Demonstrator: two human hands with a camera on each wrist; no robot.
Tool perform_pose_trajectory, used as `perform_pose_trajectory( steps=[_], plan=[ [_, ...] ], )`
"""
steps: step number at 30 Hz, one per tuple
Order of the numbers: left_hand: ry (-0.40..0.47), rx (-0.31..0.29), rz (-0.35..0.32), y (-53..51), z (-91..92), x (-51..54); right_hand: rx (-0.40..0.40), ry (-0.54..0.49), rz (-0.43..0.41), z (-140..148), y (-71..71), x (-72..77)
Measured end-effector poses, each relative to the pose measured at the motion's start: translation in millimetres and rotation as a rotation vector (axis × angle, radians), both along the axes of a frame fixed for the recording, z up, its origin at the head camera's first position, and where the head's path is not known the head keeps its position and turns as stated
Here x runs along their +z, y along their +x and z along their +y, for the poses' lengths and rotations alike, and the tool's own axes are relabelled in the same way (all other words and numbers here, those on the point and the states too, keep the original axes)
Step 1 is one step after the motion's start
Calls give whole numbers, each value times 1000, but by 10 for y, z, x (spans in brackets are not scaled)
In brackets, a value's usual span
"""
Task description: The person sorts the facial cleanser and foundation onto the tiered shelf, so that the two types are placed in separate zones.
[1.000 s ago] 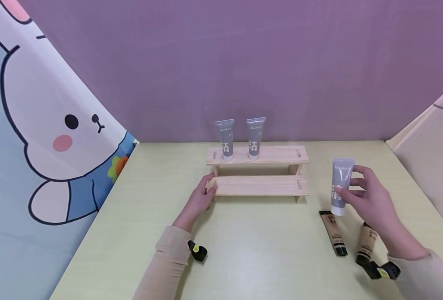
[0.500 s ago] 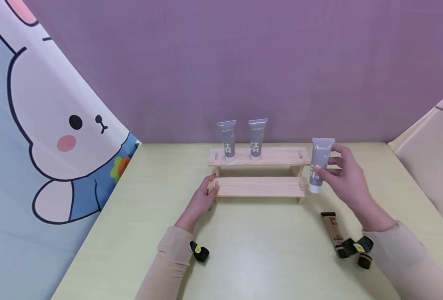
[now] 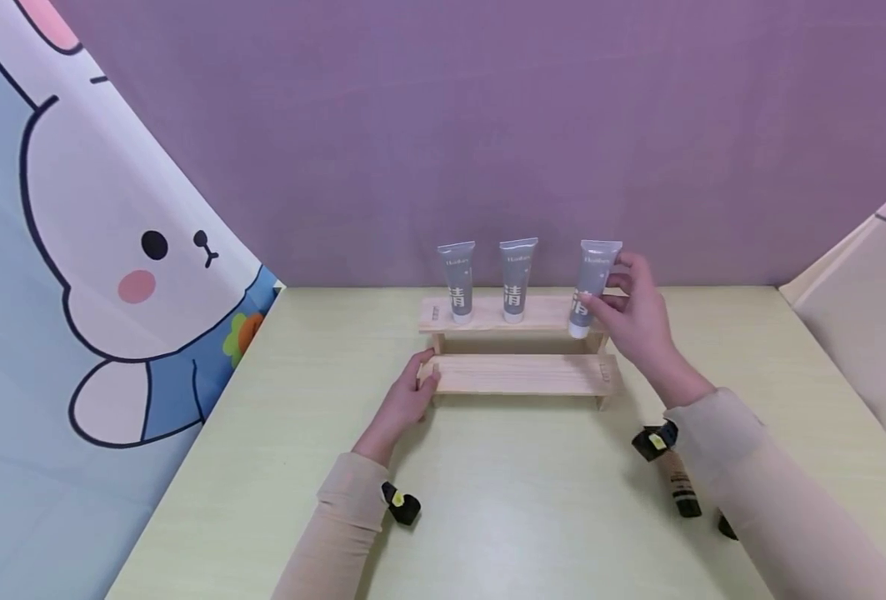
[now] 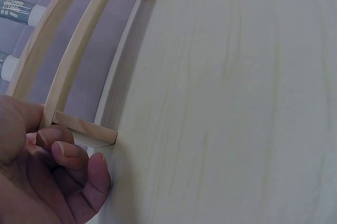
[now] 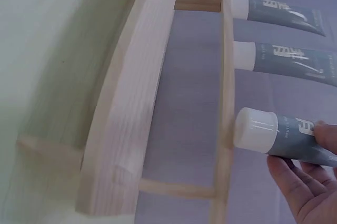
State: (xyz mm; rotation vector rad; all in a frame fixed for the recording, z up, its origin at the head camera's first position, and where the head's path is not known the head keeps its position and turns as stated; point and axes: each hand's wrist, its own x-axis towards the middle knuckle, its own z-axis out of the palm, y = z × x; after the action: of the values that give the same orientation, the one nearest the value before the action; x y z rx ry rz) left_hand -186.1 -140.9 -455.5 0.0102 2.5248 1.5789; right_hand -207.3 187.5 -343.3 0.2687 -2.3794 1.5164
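Observation:
A two-tier wooden rack (image 3: 521, 375) stands at the table's far side. Two grey tubes, a left one (image 3: 458, 279) and a middle one (image 3: 517, 279), stand cap-down on its upper shelf. My right hand (image 3: 638, 317) pinches a third grey tube (image 3: 593, 279) by its body, slightly tilted, at the right end of that shelf. In the right wrist view its white cap (image 5: 256, 130) is close to the shelf edge; whether it touches I cannot tell. My left hand (image 3: 405, 396) grips the left end of the lower shelf, with thumb on top and fingers curled beneath, as the left wrist view shows.
A brown tube with a black cap (image 3: 683, 492) lies on the table (image 3: 518, 500) at the right, partly behind my right sleeve. Another black cap (image 3: 727, 526) peeks out beside the sleeve. A purple backdrop (image 3: 518, 125) rises right behind the rack.
My right hand has carried the grey tube left and up, from above the brown tubes to the upper shelf's right end. My left hand keeps its grip on the rack.

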Motion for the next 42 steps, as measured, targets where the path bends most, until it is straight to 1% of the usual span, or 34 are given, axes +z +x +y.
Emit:
perform_pose_trajectory(
  steps=[5, 9, 12, 17, 22, 26, 30, 35, 39, 42],
  plan=[
    [-4, -9, 0, -2, 4, -1, 22, -56, 36, -93, -117, -43],
    [-3, -11, 0, 3, 3, -3, 55, -68, 49, -149, -182, -60],
    [-3, -7, -2, 7, -4, -5, 63, -36, 47, -174, -220, -75],
    [-4, -9, 0, 9, -2, -9, 50, 22, 45, -167, -242, -114],
    [-8, -6, -2, 8, 2, -10, 65, 58, 39, -122, -221, -120],
    [-2, -6, -2, 13, -3, 2, 62, 118, 11, -49, -106, -103],
    [-8, -10, -5, 11, -7, 14, 43, 204, 18, 62, 92, -92],
    [-25, -13, -2, 12, -12, 23, 80, 318, 42, 221, 330, -84],
    [-33, -9, 1, 15, -15, 19, 103, 412, 55, 350, 497, -126],
    [-32, -13, 2, 17, -15, 9, 103, 470, 31, 444, 619, -182]
  ],
)
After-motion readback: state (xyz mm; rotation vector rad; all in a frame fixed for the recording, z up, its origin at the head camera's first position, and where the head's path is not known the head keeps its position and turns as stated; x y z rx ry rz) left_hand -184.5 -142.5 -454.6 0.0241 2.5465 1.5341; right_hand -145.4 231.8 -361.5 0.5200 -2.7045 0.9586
